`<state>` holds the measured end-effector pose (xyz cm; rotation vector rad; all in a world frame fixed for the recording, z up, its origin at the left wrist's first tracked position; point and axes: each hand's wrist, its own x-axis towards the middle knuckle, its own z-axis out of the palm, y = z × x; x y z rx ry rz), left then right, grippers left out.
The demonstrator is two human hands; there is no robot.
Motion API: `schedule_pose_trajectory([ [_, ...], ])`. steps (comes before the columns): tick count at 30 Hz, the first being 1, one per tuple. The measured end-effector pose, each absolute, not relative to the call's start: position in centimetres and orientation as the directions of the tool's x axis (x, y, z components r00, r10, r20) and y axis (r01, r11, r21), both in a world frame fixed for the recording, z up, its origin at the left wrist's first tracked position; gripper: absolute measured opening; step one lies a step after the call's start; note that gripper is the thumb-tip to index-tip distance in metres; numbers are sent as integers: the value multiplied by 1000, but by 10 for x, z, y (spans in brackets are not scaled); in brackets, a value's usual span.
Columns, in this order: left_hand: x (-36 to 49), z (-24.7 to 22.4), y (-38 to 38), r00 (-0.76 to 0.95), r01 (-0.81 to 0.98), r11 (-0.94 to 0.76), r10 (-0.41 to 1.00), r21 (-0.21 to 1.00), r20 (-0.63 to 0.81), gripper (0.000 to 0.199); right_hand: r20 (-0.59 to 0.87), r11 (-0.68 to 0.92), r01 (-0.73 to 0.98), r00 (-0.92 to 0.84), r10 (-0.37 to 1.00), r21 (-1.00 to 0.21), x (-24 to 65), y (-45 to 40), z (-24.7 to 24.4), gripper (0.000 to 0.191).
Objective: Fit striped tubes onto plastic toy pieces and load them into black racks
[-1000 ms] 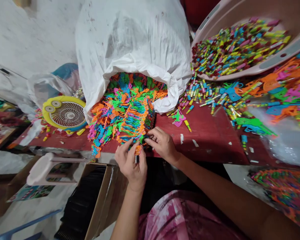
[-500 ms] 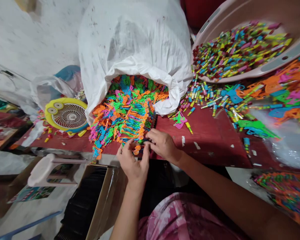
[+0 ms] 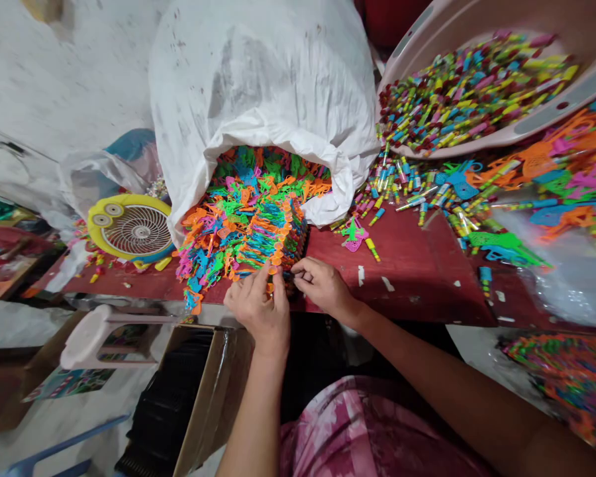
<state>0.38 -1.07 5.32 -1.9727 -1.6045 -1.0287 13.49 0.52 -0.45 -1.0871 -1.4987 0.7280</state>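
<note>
Left hand (image 3: 258,308) at the near end of the row, thumb and fingertips set close about the small orange discs there; whether they're pinching one or merely touching, I can't tell. Right hand (image 3: 325,286) just beside it, fingers curled in toward the thumb at the row's near right corner, and what, if anything, sits between those fingertips is hidden.

And what a row of plastic pieces (image 3: 263,242) it is! Blue, green and orange edges packed tight on the red worktop (image 3: 397,271), right in front of the open mouth of the white sack (image 3: 278,73), with a line of orange discs (image 3: 280,244) running along its top. Loose pieces (image 3: 198,252) spill out to the left, all thin outlines and openwork.

Now, the handling: each piece looks feather-light, thin and fairly stiff with a little flex, probably smooth enough to skid under a fingertip. Those narrow parts could well bend or snag on a neighbour, so roughness won't pay. Best hold, I'd judge? A light thumb-and-finger pinch on the flat disc, a clean little tab, with the other hand steadying the end of the row, because a packed line like that looks ready to splay.
</note>
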Motion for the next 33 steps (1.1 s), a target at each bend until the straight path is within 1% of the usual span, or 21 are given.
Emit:
schedule_pose_trajectory([
  [3,3,55,-10,83,949,-277,676,149,732,21,382,364,306,-1,924,-880,137,6,-8,13],
  [8,1,54,-9,98,943,-296,685,153,722,21,440,407,480,-49,897,-777,136,1,-6,7],
  [11,0,53,-9,91,939,-299,696,172,713,21,495,448,518,-54,867,-729,134,0,-1,8],
  [14,0,52,-9,77,935,-297,701,193,709,20,538,507,493,-89,838,-707,134,4,1,11],
  [17,1,52,-9,67,936,-292,700,199,711,19,532,533,442,-138,835,-722,136,9,1,12],
  [21,1,50,-7,52,931,-291,706,222,706,19,497,511,395,-147,855,-763,136,11,0,15],
  [25,-2,49,-6,33,933,-259,753,250,658,23,448,465,397,-140,883,-791,132,9,-2,16],
  [30,1,57,-7,26,949,-218,774,228,633,26,438,435,319,-67,896,-842,134,6,-6,13],
  [33,7,67,-14,0,937,-217,785,275,620,34,432,426,325,-58,900,-845,141,1,-8,16],
])
